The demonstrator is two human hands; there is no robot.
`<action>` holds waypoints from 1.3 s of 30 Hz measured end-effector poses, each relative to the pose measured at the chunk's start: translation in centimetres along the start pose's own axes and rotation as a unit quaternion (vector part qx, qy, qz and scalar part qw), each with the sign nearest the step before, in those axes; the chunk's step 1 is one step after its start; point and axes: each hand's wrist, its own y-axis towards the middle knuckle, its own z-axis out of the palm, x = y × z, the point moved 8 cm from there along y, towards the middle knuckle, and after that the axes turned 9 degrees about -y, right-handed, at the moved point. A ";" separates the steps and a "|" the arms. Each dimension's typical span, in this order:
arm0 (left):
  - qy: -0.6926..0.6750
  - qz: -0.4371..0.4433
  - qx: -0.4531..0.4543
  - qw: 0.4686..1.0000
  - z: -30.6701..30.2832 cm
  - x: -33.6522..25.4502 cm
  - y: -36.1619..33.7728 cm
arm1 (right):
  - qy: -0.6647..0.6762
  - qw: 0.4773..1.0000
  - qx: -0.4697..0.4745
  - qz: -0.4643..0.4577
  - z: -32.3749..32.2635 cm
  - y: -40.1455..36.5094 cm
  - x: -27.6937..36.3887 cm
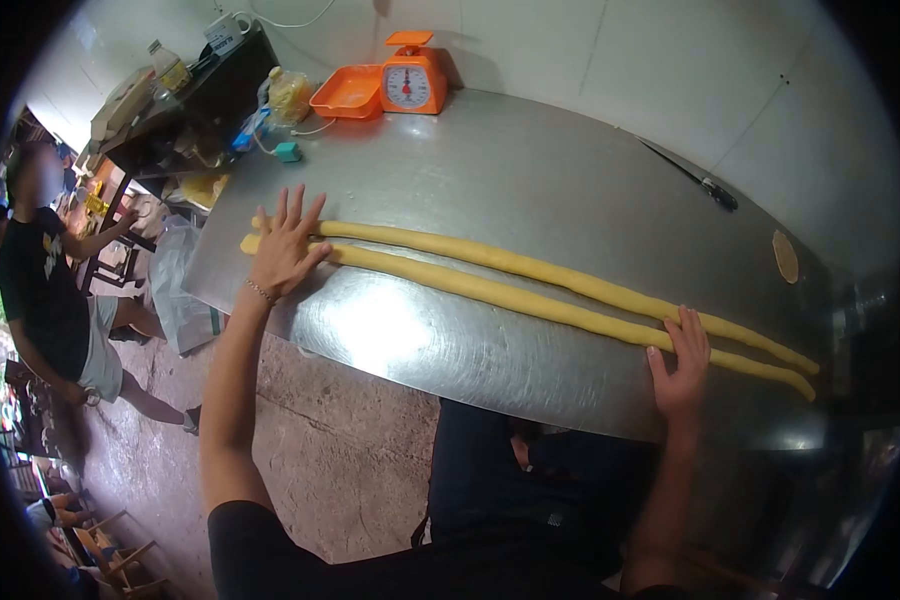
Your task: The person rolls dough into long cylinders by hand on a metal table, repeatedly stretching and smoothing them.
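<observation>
Two long yellow dough ropes lie side by side across the metal table [410, 345]: a far dough rope [510, 262] and a near dough rope [490, 292]. My left hand [287, 246] rests with spread fingers over both ropes near their left ends, hiding a short stretch of each. Toward the right, my right hand [682, 365] lies across the near rope, its fingertips reaching the far one. Its fingers are stretched out and fairly close together. Both ropes run on past this hand and end near the table's right side.
An orange kitchen scale [411, 80] and an orange tray [348, 92] stand at the back wall. A knife [705, 185] lies along the far edge, near a flat tan oval piece [786, 257]. Plastic bags [182, 285] hang at the left. Another person [55, 280] walks there.
</observation>
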 end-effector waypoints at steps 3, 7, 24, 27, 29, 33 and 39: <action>-0.065 0.015 -0.053 0.996 -1.7 -4.4 2.4 | 0.001 1.000 -0.001 0.003 -0.2 0.0 0.1; -0.088 0.026 -0.017 0.996 1.3 -9.9 5.0 | -0.004 1.000 -0.005 -0.001 0.3 -0.3 -0.4; -0.018 -0.025 0.034 0.999 4.3 -9.0 7.2 | 0.024 1.000 -0.020 -0.001 -0.2 -0.7 -1.3; -0.050 -0.023 0.065 0.996 4.4 -9.2 7.3 | 0.032 0.999 -0.030 -0.004 -0.4 -1.1 -1.6; -0.037 0.004 0.061 0.997 4.7 -9.1 5.7 | 0.032 0.999 -0.027 -0.005 -0.6 -1.3 -1.9; -0.072 -0.010 0.043 0.996 2.4 -10.8 3.7 | 0.006 0.999 -0.046 -0.012 -0.5 -1.1 -1.4; -0.144 0.068 -0.020 0.987 0.1 -23.2 6.0 | -0.003 0.995 -0.087 -0.053 -0.6 5.9 5.4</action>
